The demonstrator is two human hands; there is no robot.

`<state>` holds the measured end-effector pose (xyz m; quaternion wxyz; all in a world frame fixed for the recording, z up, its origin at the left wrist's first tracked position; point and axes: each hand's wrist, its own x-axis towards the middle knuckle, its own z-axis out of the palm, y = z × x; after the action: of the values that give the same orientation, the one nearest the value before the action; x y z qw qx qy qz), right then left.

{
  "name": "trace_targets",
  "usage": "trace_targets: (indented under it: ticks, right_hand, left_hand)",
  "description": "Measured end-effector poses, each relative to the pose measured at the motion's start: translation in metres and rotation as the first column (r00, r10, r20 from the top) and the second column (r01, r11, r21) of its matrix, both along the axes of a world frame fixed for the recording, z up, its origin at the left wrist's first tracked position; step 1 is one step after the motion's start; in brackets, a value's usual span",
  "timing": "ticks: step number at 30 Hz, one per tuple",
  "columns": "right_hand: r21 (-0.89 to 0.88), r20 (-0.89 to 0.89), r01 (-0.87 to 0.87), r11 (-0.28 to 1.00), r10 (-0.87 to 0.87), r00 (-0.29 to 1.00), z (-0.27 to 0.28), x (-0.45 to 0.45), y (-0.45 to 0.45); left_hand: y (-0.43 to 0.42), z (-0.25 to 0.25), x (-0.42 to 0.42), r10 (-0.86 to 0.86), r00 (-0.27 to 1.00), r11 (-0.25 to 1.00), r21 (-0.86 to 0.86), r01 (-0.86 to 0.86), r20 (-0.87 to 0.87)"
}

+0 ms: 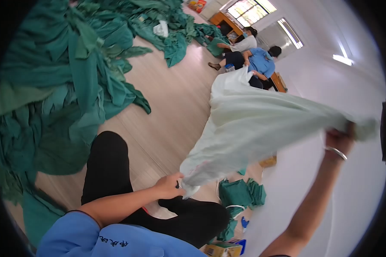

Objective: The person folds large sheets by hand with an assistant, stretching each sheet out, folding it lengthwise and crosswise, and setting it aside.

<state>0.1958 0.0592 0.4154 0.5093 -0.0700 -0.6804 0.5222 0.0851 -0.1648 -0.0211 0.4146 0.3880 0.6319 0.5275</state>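
A large pale green cloth sheet (248, 115) is stretched in the air in front of me, slanting across the right half of the view. My left hand (169, 186) is closed on its lower near corner, just above my crossed legs. Raised far out to the right, my right hand (341, 136) grips another part of the sheet; this hand is blurred and wears a bracelet. The sheet's far end reaches up to a person in a blue shirt (261, 62). Whether that person's hands hold it I cannot tell.
Large heaps of dark green cloth (51, 73) cover the floor (171, 94) at left and back. Folded green bundles (235, 192) and a cardboard box (223, 249) lie to my right, near the white wall (356, 180). Another person in white (246, 43) sits farther back.
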Motion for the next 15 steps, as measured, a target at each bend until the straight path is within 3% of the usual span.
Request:
trace_targets:
  ticks: [1,2,4,5,10,13,15]
  right_hand:
    - [-0.035,-0.07,0.058,0.998,-0.061,0.996,0.039,0.041,0.027]
    - [-0.139,-0.316,0.409,0.902,-0.432,0.845,0.059,0.045,0.016]
    - [-0.195,-0.398,0.553,0.81,-0.581,0.71,0.089,0.108,0.032]
    - [-0.278,-0.407,0.672,0.687,-0.717,0.565,0.085,0.115,0.02]
    - [-0.31,-0.358,0.796,0.52,-0.839,0.409,0.064,0.179,0.023]
    - [-0.296,-0.298,0.798,0.524,-0.845,0.444,0.049,0.195,0.035]
    - [-0.271,-0.233,0.79,0.551,-0.833,0.501,0.036,0.187,0.036]
  left_hand:
    - [0.006,0.0,0.006,-0.022,0.987,1.0,-0.019,0.019,-0.159]
    - [0.015,-0.006,0.008,-0.057,0.989,0.997,-0.053,0.05,-0.134]
    - [0.031,-0.013,0.01,-0.093,0.989,0.993,-0.09,0.082,-0.119]
    - [0.035,-0.015,0.011,-0.091,0.99,0.99,-0.118,0.079,-0.104]
    - [0.038,-0.024,0.009,-0.239,0.963,0.954,-0.213,0.209,-0.125]
    - [0.043,-0.053,0.019,-0.383,0.914,0.898,-0.285,0.335,-0.134]
    - [0.042,-0.058,0.02,-0.392,0.91,0.896,-0.28,0.344,-0.136]
